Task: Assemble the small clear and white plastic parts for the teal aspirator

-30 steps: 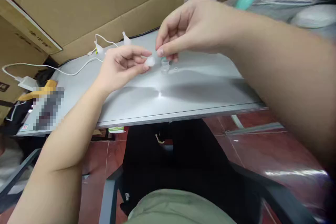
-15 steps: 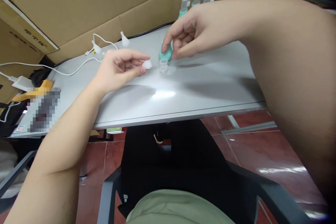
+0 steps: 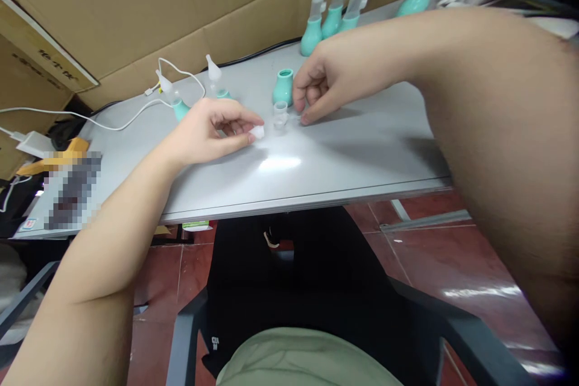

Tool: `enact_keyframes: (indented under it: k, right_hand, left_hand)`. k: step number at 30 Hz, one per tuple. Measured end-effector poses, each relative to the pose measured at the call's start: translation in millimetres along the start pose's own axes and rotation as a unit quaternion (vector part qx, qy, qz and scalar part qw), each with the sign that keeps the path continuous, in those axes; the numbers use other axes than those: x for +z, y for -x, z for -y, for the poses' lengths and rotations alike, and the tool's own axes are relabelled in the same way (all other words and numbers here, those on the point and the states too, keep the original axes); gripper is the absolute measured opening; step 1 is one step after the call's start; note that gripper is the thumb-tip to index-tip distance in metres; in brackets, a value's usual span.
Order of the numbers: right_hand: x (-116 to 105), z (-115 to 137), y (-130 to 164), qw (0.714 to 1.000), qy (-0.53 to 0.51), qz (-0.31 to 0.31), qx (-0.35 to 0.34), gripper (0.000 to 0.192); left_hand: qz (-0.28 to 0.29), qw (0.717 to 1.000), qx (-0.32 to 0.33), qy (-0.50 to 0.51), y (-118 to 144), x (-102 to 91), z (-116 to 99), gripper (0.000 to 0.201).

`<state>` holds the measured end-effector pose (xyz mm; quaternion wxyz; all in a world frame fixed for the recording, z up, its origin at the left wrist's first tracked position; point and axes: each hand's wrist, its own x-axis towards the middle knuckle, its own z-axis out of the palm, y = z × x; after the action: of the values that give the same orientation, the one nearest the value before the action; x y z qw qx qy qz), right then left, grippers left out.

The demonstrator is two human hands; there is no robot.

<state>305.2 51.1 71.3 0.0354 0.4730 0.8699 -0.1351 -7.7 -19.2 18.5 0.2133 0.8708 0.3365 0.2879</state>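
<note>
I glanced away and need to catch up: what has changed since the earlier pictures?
The right hand has let go of the teal bulb, leaving it upright, and moved to a small clear piece; whether it grips that is unclear. The left hand has come slightly nearer the body. Unchanged: its hold on the white piece, and the clear cup.

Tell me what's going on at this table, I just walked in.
A seated person is handling small parts at a grey table. The left hand pinches a small white piece. The right hand is low beside a clear cup; whether its fingertips hold anything is hard to tell. Just behind the cup stands a teal bulb, its mouth open and uncapped. Farther back, near the cardboard, stand three teal bulbs with white tips.
</note>
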Motion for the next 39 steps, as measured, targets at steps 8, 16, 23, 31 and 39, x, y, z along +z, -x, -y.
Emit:
enact_keyframes:
  k: [8, 16, 23, 31, 39]
  right_hand:
    - [6, 8, -3, 0.999, 0.0, 0.038, 0.009, 0.008]
    - [5, 8, -2, 0.998, -0.008, 0.055, 0.014, 0.012]
    - [6, 12, 1, 0.999, 0.003, 0.036, -0.005, 0.017]
    - [4, 17, 5, 0.999, 0.014, 0.028, -0.023, 0.021]
    - [3, 9, 2, 0.999, 0.007, -0.005, -0.05, 0.015]
  left_hand:
    - [0.059, 0.997, -0.007, -0.046, -5, 11.8, -6, 0.024]
    - [0.046, 0.995, 0.011, -0.087, -5, 15.2, -4, 0.027]
    - [0.012, 0.998, 0.024, -0.062, -4, 18.6, -1, 0.025]
    - [0.001, 0.995, 0.038, -0.097, -6, 20.3, 0, 0.027]
    - [-0.055, 0.99, 0.059, -0.112, -17, 23.4, 17, 0.041]
